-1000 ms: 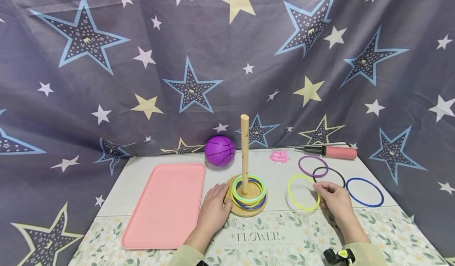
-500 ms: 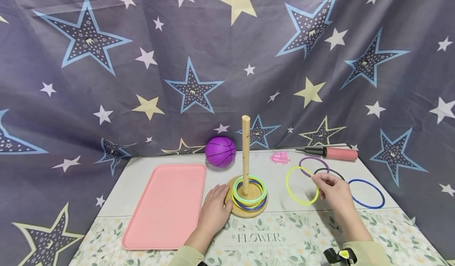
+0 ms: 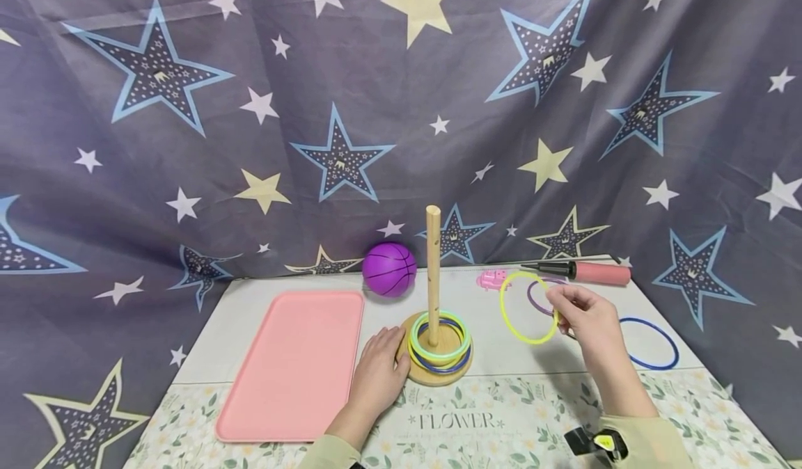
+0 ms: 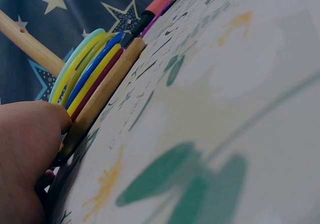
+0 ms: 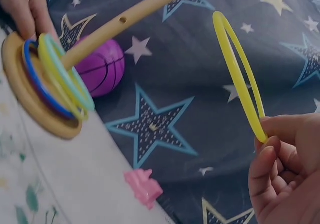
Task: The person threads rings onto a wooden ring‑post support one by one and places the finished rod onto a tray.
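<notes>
Play corner, star-print curtain (image 3: 388,93), flower-print table cover (image 3: 545,413), purple ball (image 3: 389,269), wooden ring-toss stand (image 3: 434,274)

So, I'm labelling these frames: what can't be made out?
Purple ring: lower right hidden behind the right hand, head view.
Loose blue ring: left end hidden by that arm, head view.
Small print under FLOWER: too small, head view.
Left hand: cut off by the left edge, left wrist view.

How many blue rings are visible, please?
2: a loose blue ring lies on the table, right of the right hand; a stacked blue ring encircles the post. More could be hidden.
</notes>
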{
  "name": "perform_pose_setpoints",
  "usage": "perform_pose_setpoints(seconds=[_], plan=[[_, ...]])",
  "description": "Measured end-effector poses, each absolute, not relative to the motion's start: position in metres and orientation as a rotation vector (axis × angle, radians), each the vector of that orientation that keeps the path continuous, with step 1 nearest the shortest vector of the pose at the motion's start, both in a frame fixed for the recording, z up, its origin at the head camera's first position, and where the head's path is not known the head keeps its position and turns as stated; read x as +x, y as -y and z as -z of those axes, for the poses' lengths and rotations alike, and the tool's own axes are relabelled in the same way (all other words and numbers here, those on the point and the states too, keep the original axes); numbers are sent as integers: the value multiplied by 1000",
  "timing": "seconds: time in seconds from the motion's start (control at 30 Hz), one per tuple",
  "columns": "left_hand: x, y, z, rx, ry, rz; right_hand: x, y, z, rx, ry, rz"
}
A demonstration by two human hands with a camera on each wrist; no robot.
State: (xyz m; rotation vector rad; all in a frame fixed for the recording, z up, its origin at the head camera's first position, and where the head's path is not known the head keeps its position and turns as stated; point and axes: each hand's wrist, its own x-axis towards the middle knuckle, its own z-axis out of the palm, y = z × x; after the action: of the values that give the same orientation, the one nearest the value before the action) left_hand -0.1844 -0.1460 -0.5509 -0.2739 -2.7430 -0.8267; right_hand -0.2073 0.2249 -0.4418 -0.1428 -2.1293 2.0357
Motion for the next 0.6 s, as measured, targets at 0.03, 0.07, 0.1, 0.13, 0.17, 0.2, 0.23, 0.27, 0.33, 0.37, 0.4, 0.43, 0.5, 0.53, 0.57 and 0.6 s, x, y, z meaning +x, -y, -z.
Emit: perform_pose_setpoints(seconds=[0.03, 0.07, 0.1, 0.13, 0.17, 0.2, 0.23, 0.27, 0.33, 0.37, 0.4, 0.43, 0.5, 0.53, 0.57, 0.6], plan=[[-184, 146, 551, -275, 2742, 829, -207, -223, 440, -134, 2115, -2045], [-184, 146, 550, -276, 2741, 830, -207, -221, 437, -128, 2102, -2052], [-184, 145, 550, -277, 2740, 831, -206, -219, 435, -123, 2090, -2057], [-184, 145, 550, -277, 2741, 831, -206, -217, 433, -119, 2083, -2059], [-184, 145, 550, -275, 2743, 829, -206, -215, 431, -116, 2078, -2059], [-184, 145, 550, -275, 2743, 828, -206, -213, 429, -110, 2072, -2062], [-184, 145, 550, -275, 2742, 827, -206, -211, 427, -103, 2067, -2064], [-184, 145, 550, -275, 2741, 827, -206, -209, 425, -94, 2057, -2070], [-184, 145, 550, -274, 2739, 828, -206, -206, 421, -68, 2037, -2082], [-184, 145, 550, -273, 2738, 829, -206, -204, 419, -57, 2024, -2094], [-184, 145, 551, -272, 2738, 830, -206, -202, 418, -50, 2012, -2105], [-184, 145, 551, -270, 2739, 830, -207, -200, 416, -42, 2002, -2118], [-184, 146, 552, -266, 2742, 830, -207, -195, 413, -34, 1981, -2139], [-184, 146, 552, -264, 2744, 829, -207, -193, 411, -27, 1972, -2148], [-184, 146, 552, -263, 2744, 828, -207, -191, 409, -21, 1961, -2159], [-184, 146, 552, -262, 2744, 827, -207, -189, 408, -12, 1954, -2163]])
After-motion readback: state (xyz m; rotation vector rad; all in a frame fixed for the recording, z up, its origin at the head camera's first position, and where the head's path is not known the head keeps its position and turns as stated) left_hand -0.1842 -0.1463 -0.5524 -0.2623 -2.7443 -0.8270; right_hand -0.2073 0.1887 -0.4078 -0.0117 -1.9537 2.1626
